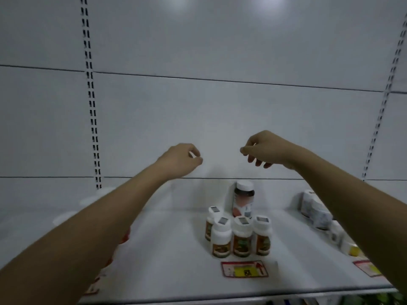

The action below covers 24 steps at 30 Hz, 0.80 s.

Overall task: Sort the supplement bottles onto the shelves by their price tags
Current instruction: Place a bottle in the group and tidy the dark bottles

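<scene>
A white shelf (171,256) runs before a pale slotted back panel (220,106). The supplement bottles (239,236) cluster right of centre, behind a price tag (244,269). Above, the left hand (180,159) and right hand (264,150) hang loosely curled, holding nothing.

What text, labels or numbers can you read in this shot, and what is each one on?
No text here reads clearly.
Red-bordered price tag in front of the bottle cluster: yellow patch and dark code mark, print blurred.
Second price tag at right: blurred.
Stickers on the white caps: too small.
Bottle labels: pictures only, lettering unreadable.
Tall bottle behind: label blurred.
</scene>
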Motion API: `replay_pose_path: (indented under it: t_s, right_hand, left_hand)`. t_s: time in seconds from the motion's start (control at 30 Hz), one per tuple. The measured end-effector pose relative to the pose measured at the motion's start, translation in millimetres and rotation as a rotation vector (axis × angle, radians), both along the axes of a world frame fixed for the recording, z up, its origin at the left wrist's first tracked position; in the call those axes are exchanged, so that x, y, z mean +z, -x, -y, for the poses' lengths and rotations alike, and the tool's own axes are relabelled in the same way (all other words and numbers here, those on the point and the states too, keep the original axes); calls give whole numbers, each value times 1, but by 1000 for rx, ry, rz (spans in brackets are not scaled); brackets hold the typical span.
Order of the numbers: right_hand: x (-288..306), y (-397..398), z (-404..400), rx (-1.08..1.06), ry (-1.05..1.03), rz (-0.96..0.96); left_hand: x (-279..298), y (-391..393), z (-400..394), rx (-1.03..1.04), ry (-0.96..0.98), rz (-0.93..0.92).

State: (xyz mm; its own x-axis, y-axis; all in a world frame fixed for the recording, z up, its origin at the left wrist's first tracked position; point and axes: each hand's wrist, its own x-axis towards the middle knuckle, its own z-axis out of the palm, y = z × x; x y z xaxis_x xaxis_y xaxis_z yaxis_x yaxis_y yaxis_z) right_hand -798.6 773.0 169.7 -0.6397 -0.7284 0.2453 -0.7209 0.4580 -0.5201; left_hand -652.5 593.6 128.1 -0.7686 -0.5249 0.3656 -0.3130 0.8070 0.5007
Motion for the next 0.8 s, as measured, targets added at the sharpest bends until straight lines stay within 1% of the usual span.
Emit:
replay_pose_path:
  t_s: [0.1, 0.2, 0.3, 0.4, 0.5, 0.6, 0.67, 0.8]
  right_hand:
    - [-33, 39, -24, -31, -16, 49]
    - [-89, 77, -34, -79, -30, 37]
    - [-153, 96, -39, -100, -159, 5]
    - [-201, 105, -45, -81, -287, -42]
    - [-217, 114, -47, -73, -292, -103]
    - [-218, 113, -47, -53, -289, -106]
    - [-220, 113, -47, -45, -281, -104]
    - [-224, 118, -47, -56, -249, -116]
  left_hand:
    - [-21, 36, -28, -17, -99, 43]
    - [-47, 72, -58, -9, -147, 58]
    - [-68, 99, -81, -4, -223, 83]
    - [-73, 120, -86, -16, -213, 109]
    - [-71, 139, -84, 5, -163, 121]
    - [-72, 152, -85, 3, -123, 172]
    - [-75, 159, -83, 7, -128, 191]
    - [-81, 172, -73, 31, -198, 116]
